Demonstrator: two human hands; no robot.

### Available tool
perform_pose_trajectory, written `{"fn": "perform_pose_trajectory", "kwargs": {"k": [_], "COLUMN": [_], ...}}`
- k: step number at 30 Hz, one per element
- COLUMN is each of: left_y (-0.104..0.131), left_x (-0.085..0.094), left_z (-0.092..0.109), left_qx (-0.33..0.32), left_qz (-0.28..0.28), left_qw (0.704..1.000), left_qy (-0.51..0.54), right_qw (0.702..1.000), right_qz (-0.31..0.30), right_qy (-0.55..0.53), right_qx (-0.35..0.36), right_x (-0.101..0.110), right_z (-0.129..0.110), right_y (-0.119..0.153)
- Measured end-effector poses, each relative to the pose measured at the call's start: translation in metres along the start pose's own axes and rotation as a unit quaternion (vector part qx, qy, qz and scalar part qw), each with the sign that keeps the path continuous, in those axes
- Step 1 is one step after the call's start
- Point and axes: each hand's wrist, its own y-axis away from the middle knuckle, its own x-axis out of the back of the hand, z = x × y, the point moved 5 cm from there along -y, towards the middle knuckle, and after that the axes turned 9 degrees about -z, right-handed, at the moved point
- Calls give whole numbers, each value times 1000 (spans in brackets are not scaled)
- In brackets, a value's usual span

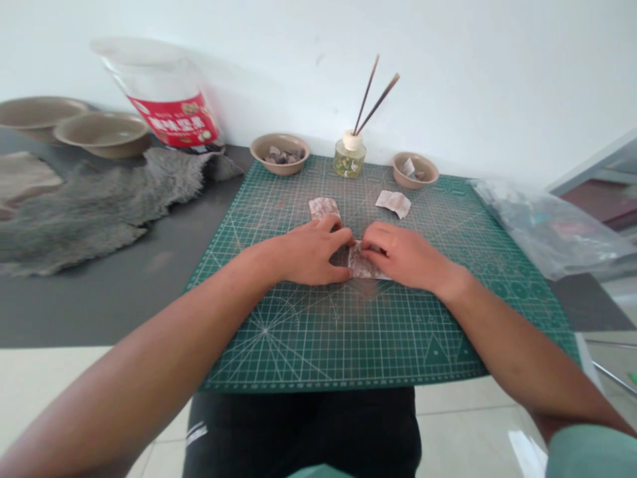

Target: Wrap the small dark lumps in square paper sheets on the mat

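On the green cutting mat [318, 345] lies a flat brown-and-white patterned piece [365, 265], perhaps paper. My left hand [316, 252] rests at its left edge, thumb and fingers apart, with the thumb tip touching a corner. Over its right part, my right hand [405, 255] has its fingers drawn together in a pinch; whatever they hold is hidden. A second patterned piece [323, 208] sits just beyond my left hand, partly covered by its fingers. Farther back on the right is a paler, slightly curled piece [394, 202].
Along the wall stand a bowl of greyish chunks [281, 169], a reed diffuser [350, 159] and a bowl with pale scraps [415, 180]. To the left are a grey fluffy cloth [109, 206], a red-labelled plastic jar [169, 113] and more bowls [107, 136]. Clear plastic bag [552, 226] overlaps the mat's right side.
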Motion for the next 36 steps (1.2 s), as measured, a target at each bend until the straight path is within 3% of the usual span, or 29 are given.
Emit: {"fn": "perform_pose_trajectory", "kwargs": {"k": [3,6,8,12,17,22,27,31,36], "left_y": [1,3,5,7,9,9,9,9,9], "left_x": [1,1,2,3,1,2,2,2,2], "left_z": [1,3,5,6,9,11,11,9,10], "left_qx": [7,20,21,28,19,19,17,23,19], "left_qz": [2,-11,-17,-7,-3,8,8,9,0], "left_qw": [1000,1000,1000,1000,1000,1000,1000,1000,1000], "left_qy": [-8,-5,-1,-9,-11,-15,-3,-10,-2], "right_qw": [1000,993,992,999,993,999,993,1000,993], "right_qz": [-13,-80,-71,-10,-65,-22,-69,-18,-79], "right_qy": [-1,-72,-78,-34,-84,-31,-58,-17,-76], "right_qx": [-12,59,71,-3,54,5,77,10,47], "right_x": [5,1,0,3,-1,4,-3,2,-2], "right_z": [9,1,-4,3,-2,5,-8,0,-2], "right_y": [2,5,5,2,5,7,5,3,5]}}
